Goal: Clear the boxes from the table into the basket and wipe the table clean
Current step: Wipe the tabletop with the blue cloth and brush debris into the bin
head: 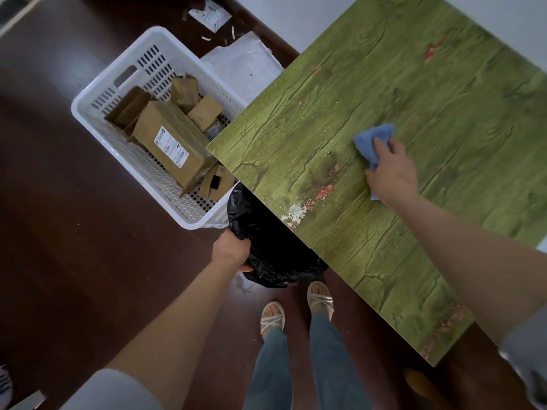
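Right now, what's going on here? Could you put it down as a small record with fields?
table: green wood-grain top, no boxes on the part in view
boxes: cardboard, several, all in the basket
basket: white plastic, on the floor by the table's corner
cloth: blue, bunched, on the table
right hand: holds the cloth against the tabletop
left hand: grips the rim of the bag
bag: black, at the table's edge, below tabletop level
specks: pale, near that edge; crumbs or print, unclear
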Available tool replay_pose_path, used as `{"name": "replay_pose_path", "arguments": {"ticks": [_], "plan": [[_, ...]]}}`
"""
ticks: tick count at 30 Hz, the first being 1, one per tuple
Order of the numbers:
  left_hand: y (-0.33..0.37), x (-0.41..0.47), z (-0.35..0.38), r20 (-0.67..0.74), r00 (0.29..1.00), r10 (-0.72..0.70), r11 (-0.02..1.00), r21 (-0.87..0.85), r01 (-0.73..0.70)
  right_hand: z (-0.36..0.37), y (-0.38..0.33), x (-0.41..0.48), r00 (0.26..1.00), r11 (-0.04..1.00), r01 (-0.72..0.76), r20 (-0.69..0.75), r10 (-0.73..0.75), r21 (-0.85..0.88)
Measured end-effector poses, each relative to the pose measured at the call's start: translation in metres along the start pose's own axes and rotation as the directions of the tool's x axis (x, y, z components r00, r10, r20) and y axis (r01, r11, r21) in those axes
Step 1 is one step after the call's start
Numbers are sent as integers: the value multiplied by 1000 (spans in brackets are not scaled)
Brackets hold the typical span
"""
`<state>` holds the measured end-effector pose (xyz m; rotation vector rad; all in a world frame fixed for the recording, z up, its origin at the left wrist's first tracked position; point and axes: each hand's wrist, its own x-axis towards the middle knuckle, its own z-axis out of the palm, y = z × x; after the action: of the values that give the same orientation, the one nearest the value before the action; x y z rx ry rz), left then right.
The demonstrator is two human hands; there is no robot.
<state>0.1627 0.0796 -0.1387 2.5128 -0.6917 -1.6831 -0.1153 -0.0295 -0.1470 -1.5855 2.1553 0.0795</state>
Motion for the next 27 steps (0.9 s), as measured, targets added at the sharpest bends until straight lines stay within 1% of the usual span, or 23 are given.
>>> {"name": "replay_pose_path", "arguments": {"ticks": [2,3,4,5,7,9,11,14,15,16,18,19,20,21,22,23,24,25,26,27], "plan": [[0,1,1,-4,1000,9,1000,15,-9,5,-10,-4,998,997,53,-24,-52,62],[0,1,2,-2,1000,10,1000,15,-10,6,-15,-7,994,990,108,-5,-108,93],[1,0,2,0,1000,8,1000,13,-8,6,-21,-9,987,975,157,14,-161,156],[1,-1,2,3,1000,7,1000,11,-7,3,-25,-8,986,955,158,18,-167,251],[1,0,1,2,1000,7,1000,22,-7,-9,-29,1,996,900,84,-57,-66,427],[2,1,0,2,1000,9,999,30,-9,-25,-24,17,987,874,31,-151,50,486],[2,5,0,1,1000,13,999,37,-13,-39,-19,34,974,894,14,-208,89,447],[3,11,0,-21,1000,8,1000,28,-8,-45,-18,59,962,947,41,-268,48,318],[3,14,1,-26,1000,5,1000,26,-5,-45,-19,67,966,960,36,-256,37,276],[4,17,1,-32,999,2,1000,27,-1,-43,-21,76,976,971,13,-214,40,239],[6,23,2,-36,999,0,1000,21,0,-37,-28,92,993,983,-68,-87,84,171],[6,26,3,-34,999,2,1000,20,-1,-33,-34,94,993,986,-88,-60,97,138],[7,28,4,-34,999,0,1000,20,1,-28,-41,93,996,994,-63,-64,69,91],[8,30,6,-35,999,-5,1000,17,6,-20,-49,88,997,1000,22,-79,-20,20],[9,30,6,-39,999,-12,1000,9,13,-10,-57,78,985,987,151,-76,-154,-47],[10,29,7,-44,999,-18,1000,2,18,-2,-63,66,954,954,294,-50,-297,-63],[12,28,7,-47,999,-21,1000,-1,21,5,-68,57,914,914,406,-22,-406,-13],[14,27,7,-48,998,-28,1000,-1,28,8,-70,51,886,883,463,-5,-464,76],[16,27,6,-50,998,-35,999,-3,35,5,-72,52,884,869,462,-8,-468,176],[17,27,5,-53,998,-39,999,-8,39,-1,-75,62,902,867,424,-38,-429,261]]}}
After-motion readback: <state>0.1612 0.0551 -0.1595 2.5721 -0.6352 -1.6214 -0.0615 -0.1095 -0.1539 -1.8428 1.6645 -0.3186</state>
